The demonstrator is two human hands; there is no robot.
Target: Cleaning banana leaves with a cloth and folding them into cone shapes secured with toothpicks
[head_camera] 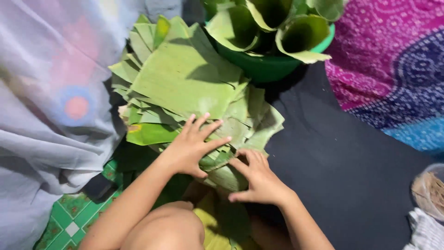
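Both hands spread: left hand [192, 146], right hand [259, 178] flat on leaf stack [185, 78].

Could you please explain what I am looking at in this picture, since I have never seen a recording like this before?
There is no machine here: a person works with two bare hands, and the single picture comes from a camera worn on their head, looking down. The left hand lies flat, fingers spread, on a big stack of cut green leaf pieces. The right hand rests on the near edge of the same stack, fingertips on a leaf. Neither hand has closed around anything; both only press or touch the leaves. Behind the stack stands a green bowl filled with leaves rolled into cones. The stack sits on a dark cloth. A pale grey fabric lies to the left, a pink and blue patterned fabric to the right, and a small clear container at the right edge.
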